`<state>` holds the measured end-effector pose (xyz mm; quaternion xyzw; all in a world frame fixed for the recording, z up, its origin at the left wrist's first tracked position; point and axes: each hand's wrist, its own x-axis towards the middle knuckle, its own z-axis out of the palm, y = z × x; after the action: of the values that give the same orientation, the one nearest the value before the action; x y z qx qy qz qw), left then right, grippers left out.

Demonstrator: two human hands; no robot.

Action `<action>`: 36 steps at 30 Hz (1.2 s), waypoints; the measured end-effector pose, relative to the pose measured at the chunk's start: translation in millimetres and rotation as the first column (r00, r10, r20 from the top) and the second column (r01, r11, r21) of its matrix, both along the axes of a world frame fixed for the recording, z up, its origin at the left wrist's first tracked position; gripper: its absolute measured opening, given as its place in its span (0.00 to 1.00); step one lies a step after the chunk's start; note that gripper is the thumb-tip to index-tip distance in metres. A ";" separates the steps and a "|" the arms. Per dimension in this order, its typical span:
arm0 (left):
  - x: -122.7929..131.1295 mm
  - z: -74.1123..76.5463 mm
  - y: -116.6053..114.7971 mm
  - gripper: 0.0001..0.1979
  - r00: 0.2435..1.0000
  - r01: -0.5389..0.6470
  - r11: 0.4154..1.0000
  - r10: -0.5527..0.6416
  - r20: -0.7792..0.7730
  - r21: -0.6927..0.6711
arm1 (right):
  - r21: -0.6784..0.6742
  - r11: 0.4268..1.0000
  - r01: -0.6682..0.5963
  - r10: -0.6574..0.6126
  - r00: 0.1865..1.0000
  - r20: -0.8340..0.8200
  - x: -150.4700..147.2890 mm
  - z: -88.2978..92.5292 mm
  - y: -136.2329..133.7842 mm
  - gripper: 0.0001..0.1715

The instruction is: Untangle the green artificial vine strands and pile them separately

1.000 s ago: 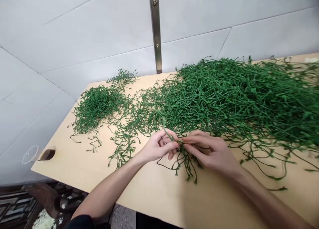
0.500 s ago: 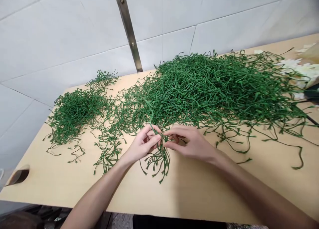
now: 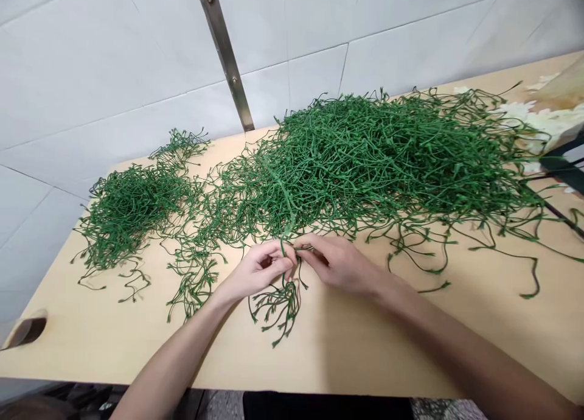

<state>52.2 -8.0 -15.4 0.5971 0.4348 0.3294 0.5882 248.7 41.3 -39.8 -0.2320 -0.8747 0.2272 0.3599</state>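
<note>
Thumb and fingers of my left hand [image 3: 264, 266] are closed on a thin green plastic stem, which rises above the fingertips and slants back toward the pile. My right hand [image 3: 335, 263] meets it from the right, its thumb and forefinger pinched on a green stem too. The fingertips of both hands almost touch. Below them hangs a bunch of green stems [image 3: 279, 307] with small forked ends, close over the table. Just behind my hands spreads a large tangled pile of the same stems [image 3: 387, 152]. Where the held stems cross is hidden by my fingers.
A smaller heap of green stems [image 3: 132, 210] lies on the left of the wooden table [image 3: 378, 353]. White artificial flowers [image 3: 547, 119] and a black object [image 3: 566, 167] are at the right. A cup with dark liquid [image 3: 30, 332] stands near the left edge. Behind is a tiled wall [image 3: 137, 49] with a metal bracket [image 3: 227, 58].
The view has shifted slightly to the right. My right hand has drawn its fingers closer to my left hand's, and the hanging bunch has swung a little left and down.
</note>
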 end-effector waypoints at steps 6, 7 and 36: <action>-3.0 1.3 0.5 0.19 0.998 0.041 0.999 -0.040 -0.055 0.014 | -0.024 1.000 0.013 -0.011 0.997 0.080 0.6 7.9 -4.6 0.12; -3.1 1.4 0.7 0.20 0.998 0.048 0.999 -0.047 -0.044 0.019 | -0.035 0.999 0.001 0.003 0.996 0.093 1.1 11.7 -5.6 0.13; 2.1 -8.7 -5.9 0.35 0.964 0.144 0.950 -0.070 0.257 -0.279 | -0.830 0.478 -0.286 0.303 0.941 -0.150 -7.1 19.8 -12.4 0.27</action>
<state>54.2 -13.9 -24.1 0.4806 0.3702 0.2992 0.7365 241.5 28.9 -19.9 -0.2246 -0.6853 0.6760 0.1514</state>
